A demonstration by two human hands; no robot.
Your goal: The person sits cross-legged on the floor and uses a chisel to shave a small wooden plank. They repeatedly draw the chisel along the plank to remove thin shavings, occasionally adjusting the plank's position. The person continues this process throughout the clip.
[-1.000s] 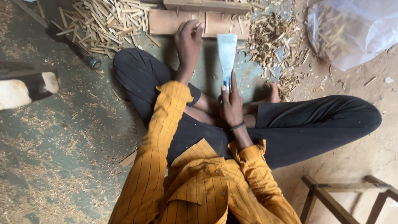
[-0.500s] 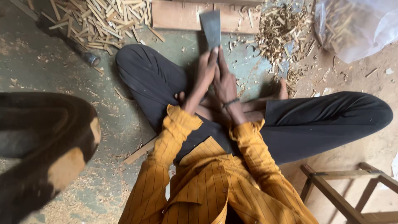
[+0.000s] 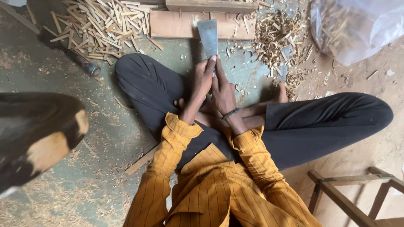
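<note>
Hands meet over the crossed legs: the left hand [image 3: 205, 77] and right hand [image 3: 223, 90] are both closed around the lower end of a flat grey blade [image 3: 208, 37], which points toward twelve o'clock over the green floor [image 3: 105, 126]. Judging by this grip, keeping the blade upright and the fingers clear of its edge would serve best. Beyond it, at twelve o'clock, lies a wooden board [image 3: 172, 24]; at eleven, a heap of split wood sticks [image 3: 94, 21]; at one, curled shavings [image 3: 275, 35]. At two o'clock sits a clear, crumpled plastic bag [image 3: 357, 27], with no label visible.
</note>
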